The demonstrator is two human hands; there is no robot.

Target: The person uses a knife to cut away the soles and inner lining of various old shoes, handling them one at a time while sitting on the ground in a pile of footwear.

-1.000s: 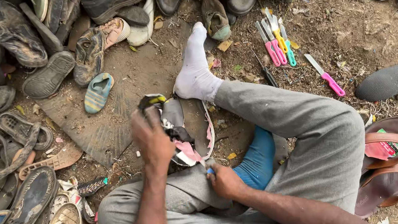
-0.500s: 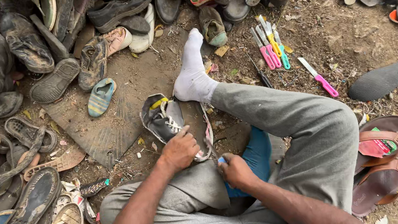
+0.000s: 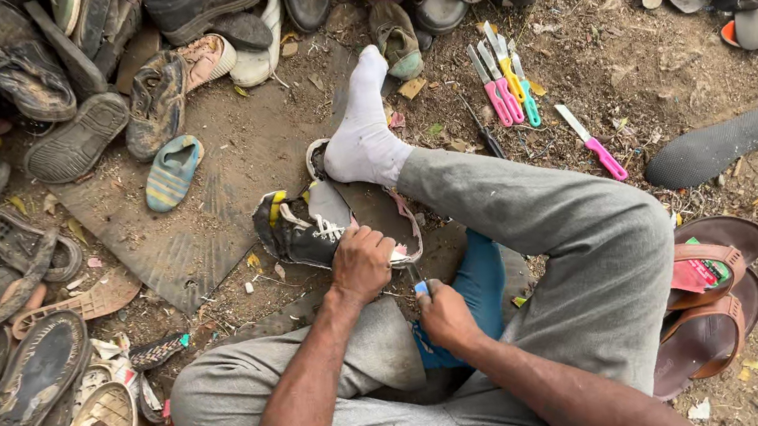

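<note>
A worn black sneaker (image 3: 304, 227) with white laces and yellow trim lies on the ground in front of my crossed legs, by my white-socked foot (image 3: 364, 128). My left hand (image 3: 361, 263) presses down on the sneaker's heel end. My right hand (image 3: 445, 316) is closed around a small knife (image 3: 420, 287) with a blue handle, its blade pointing toward the shoe's edge just under my left hand.
Heaps of old shoes and soles (image 3: 26, 83) fill the left and top. Several pink, yellow and green-handled knives (image 3: 506, 82) lie on the dirt beyond my leg, one more pink knife (image 3: 594, 143) further right. Brown sandals (image 3: 712, 297) sit at my right; a grey insole (image 3: 718, 147) lies beyond.
My left hand has lowered the sneaker from near my lap onto the ground and now pins it there. My right hand with the knife has moved up to the shoe.
</note>
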